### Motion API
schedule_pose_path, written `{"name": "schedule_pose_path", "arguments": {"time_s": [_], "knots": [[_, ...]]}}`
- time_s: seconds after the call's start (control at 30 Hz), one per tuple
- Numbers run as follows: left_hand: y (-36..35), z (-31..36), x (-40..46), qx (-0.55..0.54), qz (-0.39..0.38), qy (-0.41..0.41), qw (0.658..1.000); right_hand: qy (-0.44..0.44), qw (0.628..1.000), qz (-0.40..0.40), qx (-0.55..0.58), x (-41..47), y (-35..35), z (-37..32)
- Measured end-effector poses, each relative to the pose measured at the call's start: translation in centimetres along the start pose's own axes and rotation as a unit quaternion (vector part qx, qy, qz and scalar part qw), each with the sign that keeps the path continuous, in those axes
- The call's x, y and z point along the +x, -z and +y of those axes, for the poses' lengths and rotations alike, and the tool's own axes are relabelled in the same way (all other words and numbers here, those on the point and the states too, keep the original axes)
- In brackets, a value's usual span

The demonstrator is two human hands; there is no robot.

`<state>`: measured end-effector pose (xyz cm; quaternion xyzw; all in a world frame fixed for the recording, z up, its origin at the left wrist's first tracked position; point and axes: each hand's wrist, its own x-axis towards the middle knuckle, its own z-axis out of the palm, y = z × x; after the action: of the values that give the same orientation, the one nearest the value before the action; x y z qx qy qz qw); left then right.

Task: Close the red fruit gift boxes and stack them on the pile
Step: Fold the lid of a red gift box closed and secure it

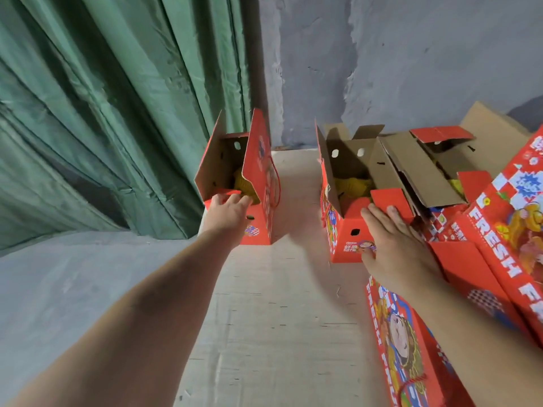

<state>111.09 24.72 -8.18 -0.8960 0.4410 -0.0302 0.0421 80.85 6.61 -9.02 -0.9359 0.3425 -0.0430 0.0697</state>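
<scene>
Red gift boxes everywhere on a pale board floor (264,333). One open box (238,183) stands alone on the left w/ its tall flaps sticking up, yellow fruit (239,179) showing inside, red cord handle (277,183) hanging down its right side. Left hand (227,212) reaches over the near end of that box, fingers curled on the small near flap at the rim, so it's gripping the flap edge afaict, tho the fingertips are a bit blurry.

Second open box (349,227) sits to the right, well apart from the first, flaps up, more yellow fruit inside. Right hand (396,242) lies flat-ish w/ straight fingers spread, pressing on that box's near red flap (390,204), not wrapped round anything.

Third open box (440,160) is right behind/beside the second, brown flaps folded over each other. Closed boxes w/ "FRESH" print (505,239) are piled at the far right, and another closed one (405,348) lies flat near the bottom under the right forearm.

Green curtain (102,113) on the left, grey wall (411,54) at the back.
</scene>
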Motion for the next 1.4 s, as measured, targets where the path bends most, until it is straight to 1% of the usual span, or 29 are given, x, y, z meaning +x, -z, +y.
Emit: {"name": "schedule_pose_path", "arguments": {"time_s": [0.1, 0.2, 0.3, 0.33, 0.37, 0.43, 0.5, 0.57, 0.63, 0.67, 0.73, 0.8, 0.87, 0.93, 1.0, 1.03, 1.1, 1.13, 1.2, 1.27, 1.33, 1.4], "knots": [[0.0, 0.0, -1.8, -0.025, 0.050, 0.008, 0.998, 0.001, 0.999, 0.022, 0.025, 0.1, -0.1, 0.0], [0.3, 0.9, -6.4, -0.054, 0.073, -0.036, 0.995, 0.006, 0.999, 0.049, 0.011, -0.5, 0.1, -0.5], [0.6, 2.4, -12.5, -0.112, 0.084, -0.065, 0.988, 0.063, 0.997, 0.023, -0.050, -2.8, 0.7, -2.4], [0.7, 3.0, -14.7, -0.125, 0.085, -0.068, 0.986, 0.081, 0.996, 0.017, -0.042, -4.1, 0.8, -3.9], [0.7, 3.6, -17.0, -0.134, 0.083, -0.071, 0.985, 0.091, 0.996, 0.018, -0.008, -5.9, 0.8, -5.6], [1.2, 4.7, -21.6, -0.151, 0.072, -0.080, 0.983, 0.087, 0.990, 0.018, 0.112, -10.6, 1.1, -9.4], [2.0, 6.0, -26.2, -0.176, 0.059, -0.094, 0.978, 0.059, 0.967, 0.001, 0.248, -16.0, 1.5, -13.0], [2.8, 7.8, -31.1, -0.173, 0.033, -0.122, 0.977, 0.003, 0.937, -0.012, 0.350, -22.0, 1.8, -15.2], [3.5, 10.5, -36.4, -0.185, 0.000, -0.162, 0.969, -0.068, 0.917, -0.011, 0.393, -27.9, 1.9, -16.1], [3.7, 12.2, -39.0, -0.191, -0.010, -0.166, 0.967, -0.105, 0.904, -0.009, 0.415, -30.8, 2.0, -15.9], [3.2, 16.0, -44.0, -0.204, -0.014, -0.172, 0.964, -0.168, 0.877, -0.013, 0.450, -36.4, 2.5, -14.8], [3.2, 19.6, -48.7, -0.218, -0.023, -0.205, 0.954, -0.207, 0.862, -0.022, 0.463, -41.7, 3.3, -13.1], [3.6, 22.9, -52.5, -0.206, -0.039, -0.246, 0.946, -0.219, 0.859, -0.019, 0.462, -46.1, 3.9, -11.2], [3.9, 26.1, -55.4, -0.201, -0.055, -0.266, 0.941, -0.223, 0.861, -0.009, 0.458, -49.4, 4.4, -8.9], [4.5, 29.3, -57.6, -0.212, -0.062, -0.268, 0.938, -0.234, 0.851, -0.003, 0.470, -51.9, 4.7, -6.0], [5.0, 31.0, -58.5, -0.226, -0.053, -0.263, 0.937, -0.239, 0.848, 0.002, 0.473, -53.0, 4.8, -4.4], [6.4, 34.4, -59.6, -0.262, -0.047, -0.249, 0.931, -0.255, 0.850, 0.033, 0.460, -55.3, 5.0, -1.1], [6.8, 36.5, -59.9, -0.295, -0.054, -0.237, 0.924, -0.269, 0.849, 0.051, 0.452, -56.3, 5.1, 0.7], [7.5, 41.3, -60.7, -0.325, -0.102, -0.229, 0.912, -0.300, 0.837, 0.070, 0.452, -58.4, 5.5, 4.5], [8.4, 46.4, -61.7, -0.343, -0.149, -0.221, 0.901, -0.336, 0.802, 0.068, 0.489, -60.6, 6.3, 8.4], [9.6, 51.4, -62.2, -0.325, -0.163, -0.235, 0.902, -0.397, 0.747, 0.066, 0.529, -62.6, 7.0, 12.1], [11.2, 56.0, -61.8, -0.355, -0.193, -0.224, 0.887, -0.438, 0.683, 0.101, 0.575, -64.4, 7.6, 15.6]]}}
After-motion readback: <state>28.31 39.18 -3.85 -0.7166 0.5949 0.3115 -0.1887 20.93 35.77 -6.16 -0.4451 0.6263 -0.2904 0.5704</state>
